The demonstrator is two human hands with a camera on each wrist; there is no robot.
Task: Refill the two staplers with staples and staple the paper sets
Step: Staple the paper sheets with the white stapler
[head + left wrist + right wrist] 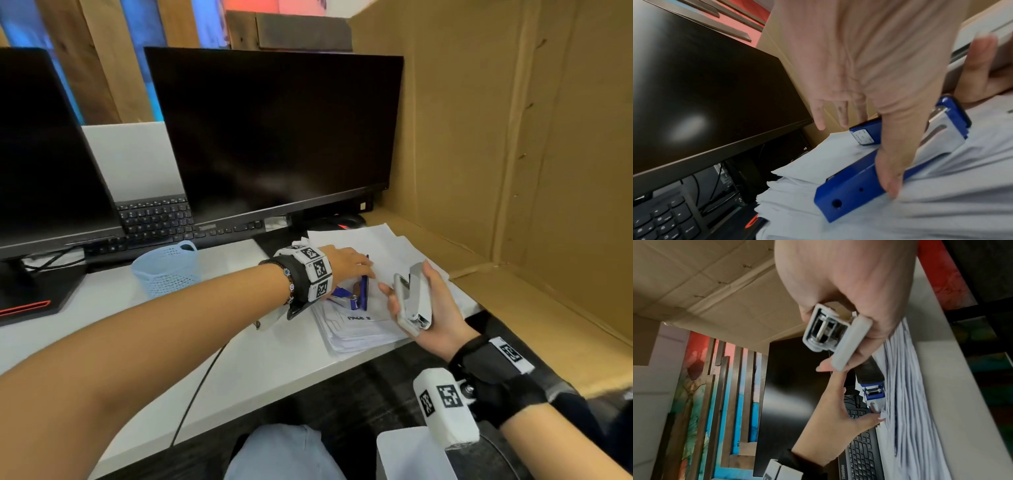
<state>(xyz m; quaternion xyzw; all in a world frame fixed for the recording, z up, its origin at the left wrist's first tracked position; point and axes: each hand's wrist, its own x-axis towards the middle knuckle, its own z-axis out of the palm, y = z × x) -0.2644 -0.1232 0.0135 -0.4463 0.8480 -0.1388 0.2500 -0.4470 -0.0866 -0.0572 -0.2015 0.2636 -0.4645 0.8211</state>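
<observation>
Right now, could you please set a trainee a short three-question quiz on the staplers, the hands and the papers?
1. True or false: the blue stapler lies swung open on the paper stack.
2. Which hand grips the grey stapler: A) the left hand, B) the right hand, C) neither?
3. Fill in: the light blue basket stands on the white desk, on the person's ___ of the papers.

Key: 1 true. 2 B; it is held off the desk, beside the papers. 3 left.
</observation>
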